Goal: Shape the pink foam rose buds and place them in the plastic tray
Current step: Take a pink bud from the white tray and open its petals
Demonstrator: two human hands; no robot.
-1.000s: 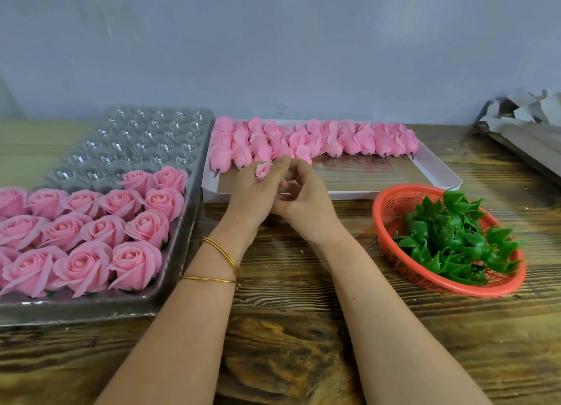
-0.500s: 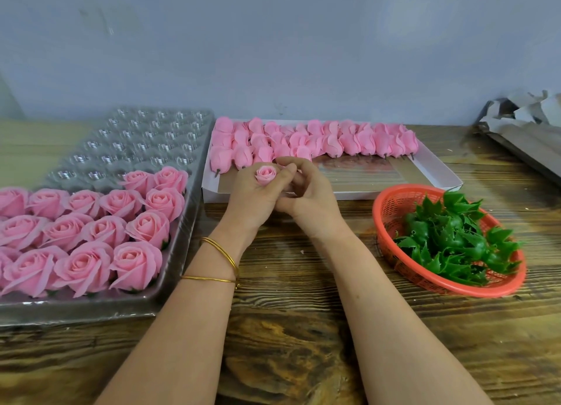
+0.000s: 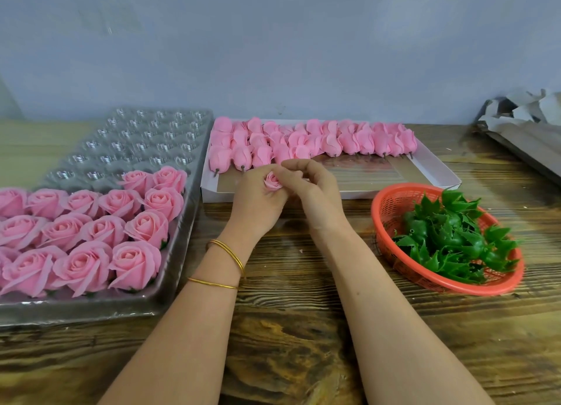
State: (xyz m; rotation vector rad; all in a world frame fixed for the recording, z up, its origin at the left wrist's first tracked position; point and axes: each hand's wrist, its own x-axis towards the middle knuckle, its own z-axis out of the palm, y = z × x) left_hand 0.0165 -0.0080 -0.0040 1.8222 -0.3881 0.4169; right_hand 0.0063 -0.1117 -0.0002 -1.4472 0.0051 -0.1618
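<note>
A small pink foam rose bud [image 3: 272, 181] sits between my two hands at the table's middle. My left hand [image 3: 258, 202] grips it from below, and the fingers of my right hand [image 3: 314, 193] curl over and pinch its petals. Behind my hands stands a white cardboard box [image 3: 437, 169] with several closed pink buds [image 3: 312, 142] in rows. On the left, the clear plastic tray [image 3: 179, 237] holds several opened pink roses [image 3: 91, 234] in its near half; its far cells [image 3: 142, 143] hold nothing.
A red plastic basket [image 3: 394, 204] with several green plastic calyxes [image 3: 455, 237] stands at the right. Grey crumpled cardboard [image 3: 525, 125] lies at the far right. A wall runs behind the wooden table [image 3: 288, 344].
The bud has turned in my hands so its spiral centre faces up. My right fingers have shifted from beside the bud to over its petals. Both hands stay in the same spot.
</note>
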